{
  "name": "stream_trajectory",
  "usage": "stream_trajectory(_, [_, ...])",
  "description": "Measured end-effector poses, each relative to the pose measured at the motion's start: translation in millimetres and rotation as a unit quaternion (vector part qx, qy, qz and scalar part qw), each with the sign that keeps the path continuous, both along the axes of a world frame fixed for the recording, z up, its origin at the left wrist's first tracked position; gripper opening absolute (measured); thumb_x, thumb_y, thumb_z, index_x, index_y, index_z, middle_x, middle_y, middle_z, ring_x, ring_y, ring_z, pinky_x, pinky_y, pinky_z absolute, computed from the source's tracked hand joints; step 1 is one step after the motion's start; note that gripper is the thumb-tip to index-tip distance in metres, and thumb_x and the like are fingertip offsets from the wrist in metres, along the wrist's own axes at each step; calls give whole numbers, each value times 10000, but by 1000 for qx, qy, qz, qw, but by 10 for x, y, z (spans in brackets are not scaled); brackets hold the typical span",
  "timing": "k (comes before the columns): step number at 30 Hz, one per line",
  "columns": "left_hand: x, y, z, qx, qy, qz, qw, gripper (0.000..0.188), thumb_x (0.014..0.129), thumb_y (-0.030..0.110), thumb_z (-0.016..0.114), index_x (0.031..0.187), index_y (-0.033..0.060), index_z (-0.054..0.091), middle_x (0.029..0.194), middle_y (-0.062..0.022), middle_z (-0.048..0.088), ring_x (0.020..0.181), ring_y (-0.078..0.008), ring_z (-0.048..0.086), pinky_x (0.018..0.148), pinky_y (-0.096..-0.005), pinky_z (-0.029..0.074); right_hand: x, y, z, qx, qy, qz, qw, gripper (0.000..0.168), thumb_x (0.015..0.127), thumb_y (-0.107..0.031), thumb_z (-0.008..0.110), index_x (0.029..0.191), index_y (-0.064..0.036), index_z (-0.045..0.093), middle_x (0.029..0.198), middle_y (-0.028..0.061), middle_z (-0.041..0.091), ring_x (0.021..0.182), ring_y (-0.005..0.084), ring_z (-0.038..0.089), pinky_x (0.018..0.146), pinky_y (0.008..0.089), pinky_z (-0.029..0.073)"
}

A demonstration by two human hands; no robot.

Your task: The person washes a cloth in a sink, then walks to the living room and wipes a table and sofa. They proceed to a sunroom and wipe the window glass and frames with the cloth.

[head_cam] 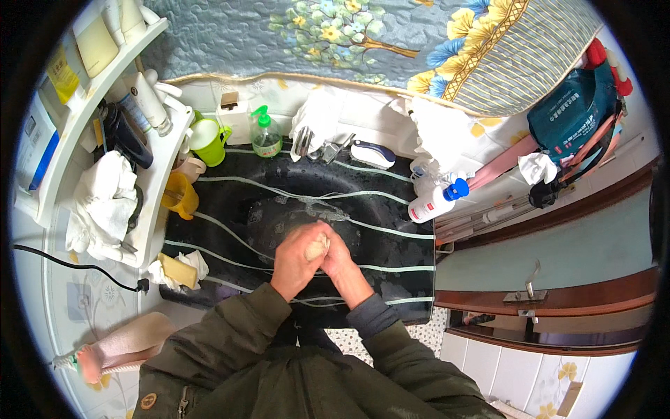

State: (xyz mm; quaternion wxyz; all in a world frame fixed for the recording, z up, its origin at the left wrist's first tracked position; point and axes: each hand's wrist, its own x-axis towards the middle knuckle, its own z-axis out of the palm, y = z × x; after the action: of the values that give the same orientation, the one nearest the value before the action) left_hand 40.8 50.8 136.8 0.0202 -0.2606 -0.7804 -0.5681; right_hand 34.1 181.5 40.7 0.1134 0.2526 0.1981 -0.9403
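My left hand (297, 259) and my right hand (339, 256) are cupped together over the black sink basin (261, 209). Between them shows a pale, cream-coloured piece (317, 247), perhaps soap or a wad; its kind is unclear. It seems to lie under the fingers of my left hand, with my right hand's palm pressed against it. Running water or wet streaks (327, 210) show just beyond my fingertips. Most of my fingers are hidden where the hands meet.
A yellow soap bar (178, 270) lies on crumpled tissue at the left. Around the basin stand a yellow cup (179, 196), green mug (207, 141), pump bottle (266, 133), chrome faucet (314, 149), brush (372, 154) and white bottle (432, 207). A door (544, 267) is at the right.
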Motion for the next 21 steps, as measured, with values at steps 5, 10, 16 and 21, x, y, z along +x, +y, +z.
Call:
stream_trajectory(5, [-19, 52, -37, -94, 209, -122, 966, 252, 797, 39, 728, 1043, 37, 678, 1094, -135, 650, 1077, -322, 633, 940, -436, 507, -174, 286, -184, 22, 82, 158, 984, 248, 995, -285, 646, 1087, -54, 653, 932, 71, 677, 839, 188, 666, 734, 348, 562])
stream_trajectory(10, [-62, 57, -12, -180, 325, -215, 903, 181, 735, 141, 669, 889, 56, 629, 987, -99, 618, 1008, -282, 624, 920, -435, 501, -318, 180, 501, 83, 105, 293, 946, 337, 977, -230, 651, 1267, -61, 622, 938, 38, 625, 825, 147, 630, 677, 278, 529])
stream_trajectory(16, [-59, 120, -178, -238, 488, -257, 799, 173, 740, 225, 623, 848, 101, 569, 871, -69, 562, 910, -267, 613, 917, -389, 485, -519, 87, 634, 192, 179, 476, 839, 238, 917, -143, 604, 1114, -17, 643, 806, 2, 587, 678, 107, 583, 608, 254, 492])
stream_trajectory(21, [-8, 66, -421, -335, 478, -280, 762, 124, 787, 255, 596, 823, 137, 581, 869, -32, 572, 890, -214, 614, 884, -345, 475, -615, -180, 592, 363, 226, 543, 723, 187, 904, -122, 545, 1004, -14, 660, 758, 20, 586, 637, 126, 570, 583, 268, 485])
